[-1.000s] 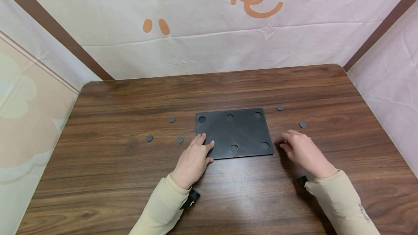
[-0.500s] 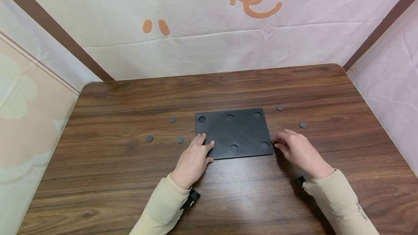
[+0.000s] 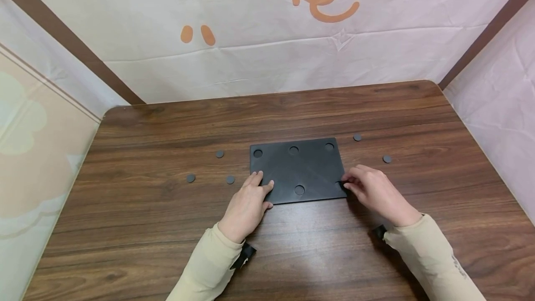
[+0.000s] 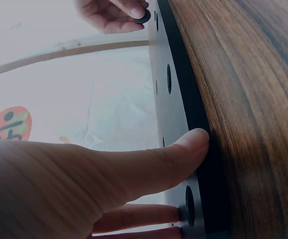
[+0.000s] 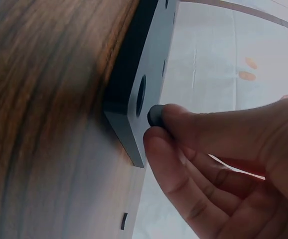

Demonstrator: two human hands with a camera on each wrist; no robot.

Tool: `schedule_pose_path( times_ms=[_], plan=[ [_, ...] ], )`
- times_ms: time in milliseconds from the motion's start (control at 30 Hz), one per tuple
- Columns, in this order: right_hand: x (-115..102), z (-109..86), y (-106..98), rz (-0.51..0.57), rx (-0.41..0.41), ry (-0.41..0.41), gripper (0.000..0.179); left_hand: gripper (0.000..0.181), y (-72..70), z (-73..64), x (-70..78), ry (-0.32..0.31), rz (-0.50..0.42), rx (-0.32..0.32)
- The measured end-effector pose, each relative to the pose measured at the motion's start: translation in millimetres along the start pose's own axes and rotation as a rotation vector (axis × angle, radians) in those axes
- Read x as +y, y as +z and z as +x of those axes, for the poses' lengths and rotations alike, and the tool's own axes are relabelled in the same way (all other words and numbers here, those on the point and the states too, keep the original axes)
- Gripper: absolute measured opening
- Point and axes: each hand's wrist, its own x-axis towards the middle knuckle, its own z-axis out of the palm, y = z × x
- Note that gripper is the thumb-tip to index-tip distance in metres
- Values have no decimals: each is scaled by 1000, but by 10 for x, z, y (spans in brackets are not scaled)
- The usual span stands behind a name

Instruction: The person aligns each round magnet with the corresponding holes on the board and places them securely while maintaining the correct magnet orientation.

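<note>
A flat black rectangular board (image 3: 309, 167) with round recesses lies on the table. My left hand (image 3: 245, 208) rests on its front left corner, fingers extended over the top and thumb (image 4: 191, 144) against the front edge; the hand covers that corner's recess in the head view. Between thumb and fingers my right hand (image 3: 374, 194) pinches a small dark disc (image 5: 155, 115). In the right wrist view the disc is tilted, just off the board's face beside the front right recess (image 5: 141, 95). The front middle recess (image 3: 299, 190) shows no disc in it.
Left of the board, loose discs (image 3: 230, 179) lie on the wooden table (image 3: 138, 208). Two more, a far disc (image 3: 357, 138) and a nearer disc (image 3: 387, 159), lie to its right. A white printed cloth (image 3: 267, 59) hangs behind the table.
My right hand has moved left with the pinched disc, from beside the board to over its front right corner. The left hand and the board have stayed in place.
</note>
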Motion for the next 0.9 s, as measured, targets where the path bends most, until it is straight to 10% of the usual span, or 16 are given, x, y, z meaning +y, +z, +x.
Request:
schedule_pose_path(
  times_ms=[900],
  plan=[
    [-1, 46, 103, 36, -95, 12, 15, 44, 0, -4, 0, -5, 3, 2]
  ],
)
